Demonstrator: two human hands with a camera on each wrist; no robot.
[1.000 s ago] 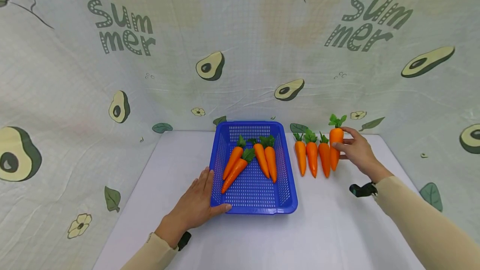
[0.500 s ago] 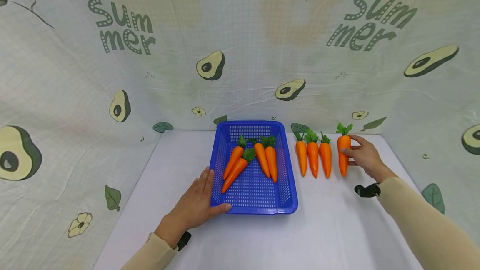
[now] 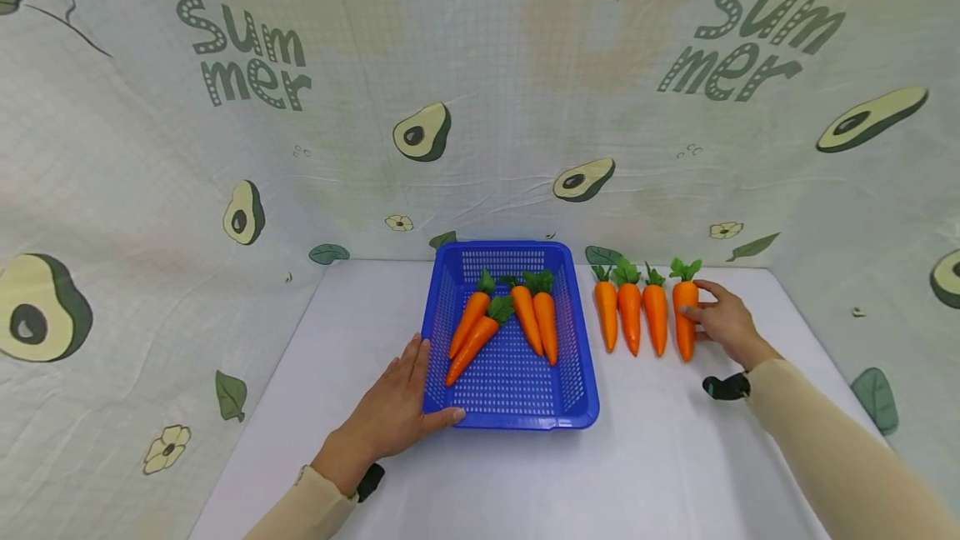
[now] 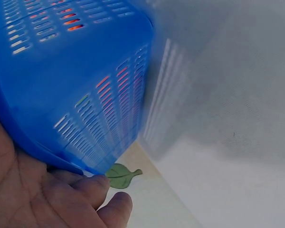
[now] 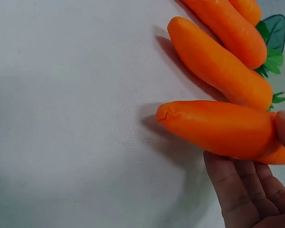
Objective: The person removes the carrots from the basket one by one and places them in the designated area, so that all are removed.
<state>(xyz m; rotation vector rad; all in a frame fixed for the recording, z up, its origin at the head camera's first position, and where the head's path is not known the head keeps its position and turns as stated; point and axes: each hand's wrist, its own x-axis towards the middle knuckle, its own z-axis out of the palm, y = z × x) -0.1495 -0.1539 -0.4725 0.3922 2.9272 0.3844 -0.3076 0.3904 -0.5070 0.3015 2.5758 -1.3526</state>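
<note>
My right hand (image 3: 726,323) holds the rightmost carrot (image 3: 686,322) between thumb and fingers, its leafy top pointing to the back. In the right wrist view this carrot (image 5: 218,128) lies close over the white surface, thumb on top and fingers beneath. To its left, three carrots (image 3: 631,319) lie side by side in a row. My left hand (image 3: 390,402) rests flat along the left rim of a blue plastic basket (image 3: 517,421), fingers straight and thumb over the front corner. Inside the basket lie several carrots (image 3: 475,348) with green tops.
The white table (image 3: 630,473) ends at a patterned cloth (image 3: 495,98) printed with avocados and lettering, which hangs behind and at both sides. The basket's slotted wall (image 4: 99,109) fills the upper left of the left wrist view.
The right hand has brought its carrot from overlapping the row's end, first rightward, then down beside the other three with a gap. The left hand stays on the basket.
</note>
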